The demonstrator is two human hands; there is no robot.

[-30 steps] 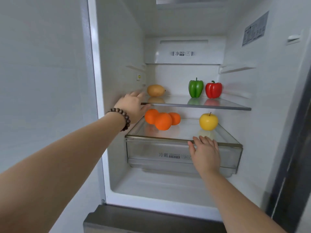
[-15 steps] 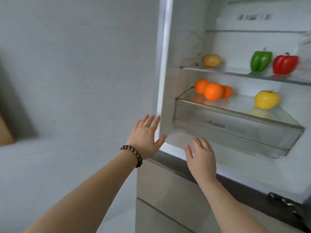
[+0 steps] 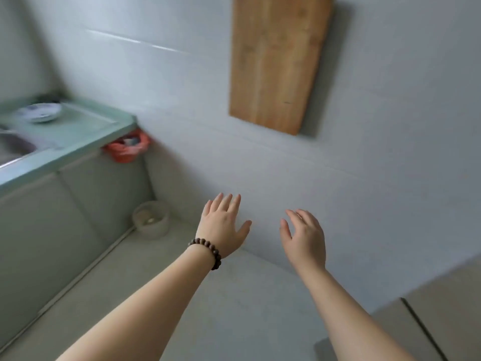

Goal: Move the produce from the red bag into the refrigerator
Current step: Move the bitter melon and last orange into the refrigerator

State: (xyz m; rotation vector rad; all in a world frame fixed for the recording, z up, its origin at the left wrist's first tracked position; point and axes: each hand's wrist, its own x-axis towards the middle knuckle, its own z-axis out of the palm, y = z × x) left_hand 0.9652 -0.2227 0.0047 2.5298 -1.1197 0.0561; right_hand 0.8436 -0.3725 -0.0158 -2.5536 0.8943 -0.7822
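Grey tiled wall (image 3: 364,178) fills the background. Against it, the red bag (image 3: 126,148) hangs beside the green surface (image 3: 78,136), well apart from both hands. Left hand (image 3: 223,227) and right hand (image 3: 304,238) hover empty, fingers loosely spread. Above them hangs a wooden board (image 3: 276,61).

No legible text anywhere.

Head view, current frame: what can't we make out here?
- Refrigerator: interior out of frame; only what may be its lower front at the bottom right edge.
- Red bag: hangs at the counter corner, small and blurred; contents unreadable.
- Sink: cut off by the left edge.
- Dish on the counter: motion-blurred, pattern unclear.
- Left hand and right hand: both open, holding nothing.
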